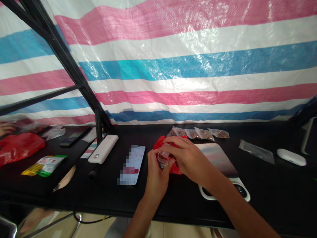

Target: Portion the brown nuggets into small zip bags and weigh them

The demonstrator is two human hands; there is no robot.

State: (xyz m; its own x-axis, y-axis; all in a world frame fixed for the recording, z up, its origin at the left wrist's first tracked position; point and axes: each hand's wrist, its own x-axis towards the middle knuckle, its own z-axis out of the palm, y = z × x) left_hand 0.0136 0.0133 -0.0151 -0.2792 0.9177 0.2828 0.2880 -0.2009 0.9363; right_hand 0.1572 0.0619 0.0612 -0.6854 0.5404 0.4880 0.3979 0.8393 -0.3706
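Note:
My left hand [158, 172] and my right hand [185, 153] meet over the table, fingers closed around a small clear plastic bag [162, 159]. What the clear bag contains, I cannot make out. Under and behind my fingers lies a crumpled red plastic bag [176, 169], mostly covered by my right hand. Just beyond it, several small clear bags with brown bits inside [203, 134] lie in a row. A phone [133, 165] with a lit screen lies left of my left hand.
Beneath my right forearm lies a flat white-edged object [218, 155] with round lens shapes. Rightward are a flat clear bag [257, 152] and a white case [291, 157]. A white power bank [104, 149] lies left, by a black frame post [98, 125]. Another person's hand [6, 128] is far left.

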